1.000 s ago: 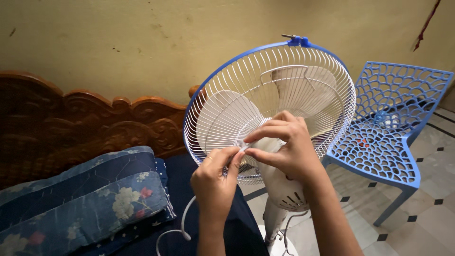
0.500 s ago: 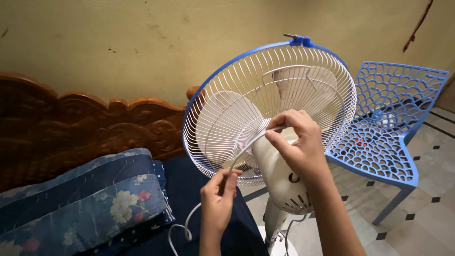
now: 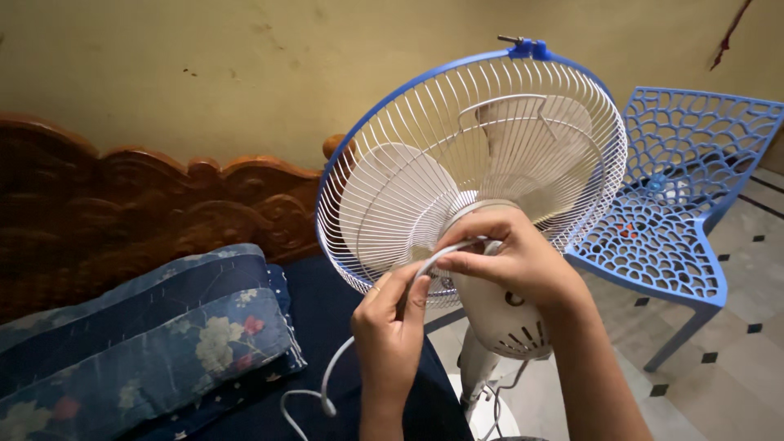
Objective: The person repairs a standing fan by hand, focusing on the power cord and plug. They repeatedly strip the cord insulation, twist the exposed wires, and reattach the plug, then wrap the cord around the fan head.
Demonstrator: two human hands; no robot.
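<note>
The left hand (image 3: 392, 331) pinches a white power cord (image 3: 343, 367) between thumb and fingers (image 3: 412, 294), closed tight round it — the cord runs up out of that grip in a short arc to the right hand (image 3: 510, 261). There it passes under the curled fingers, which press it against the top of the white motor housing (image 3: 502, 314) at the back of a pedestal fan (image 3: 474, 171); whether the right fingers fully clasp the cord or only hold it down, I cannot tell. Below the left hand the cord hangs loose, looping down past the wrist toward the dark blue bed sheet (image 3: 322, 306).

The fan's white wire guard has a blue rim, with a blue clip at its top, and pale blades show through the wires. Just left of the hands lies a blue floral pillow (image 3: 155, 343) against a carved wooden headboard (image 3: 122, 204). A blue latticed plastic chair (image 3: 686, 188) stands behind the fan on the tiled floor (image 3: 735, 359), close to the guard's far edge.
</note>
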